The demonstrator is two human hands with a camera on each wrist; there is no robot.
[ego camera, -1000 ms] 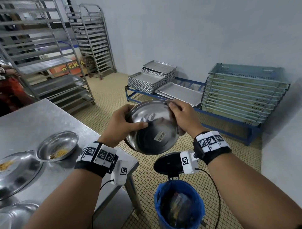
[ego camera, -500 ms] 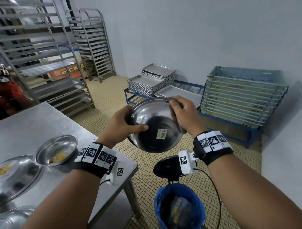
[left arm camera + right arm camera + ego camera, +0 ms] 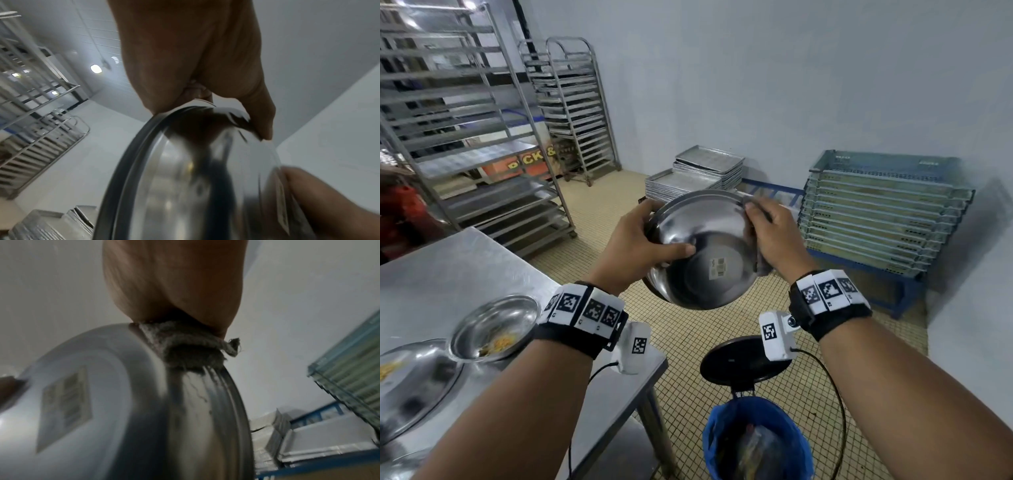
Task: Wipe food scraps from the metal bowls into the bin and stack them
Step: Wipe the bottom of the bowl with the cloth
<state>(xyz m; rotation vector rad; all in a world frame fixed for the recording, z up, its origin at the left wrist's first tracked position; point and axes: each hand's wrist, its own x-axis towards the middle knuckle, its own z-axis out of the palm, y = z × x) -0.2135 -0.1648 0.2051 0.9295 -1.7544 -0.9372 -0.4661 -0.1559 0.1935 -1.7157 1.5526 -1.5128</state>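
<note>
Left hand (image 3: 633, 246) is gripping the metal bowl (image 3: 702, 253) at its rim, thumb across the underside (label facing the camera). Right hand (image 3: 774, 236) is pinching a grey cloth (image 3: 185, 344) over the opposite rim; bowl is being held tilted above the blue-lined bin (image 3: 756, 442), beside the tabletop (image 3: 448, 270).

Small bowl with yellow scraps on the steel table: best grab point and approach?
Likely the rim of the small bowl, pinched from above on its right side, nearest the table edge. It sits upright and open with a thin flared lip; scraps lie in the bottom, so a rim pinch avoids them and allows tipping over the bin.
</note>
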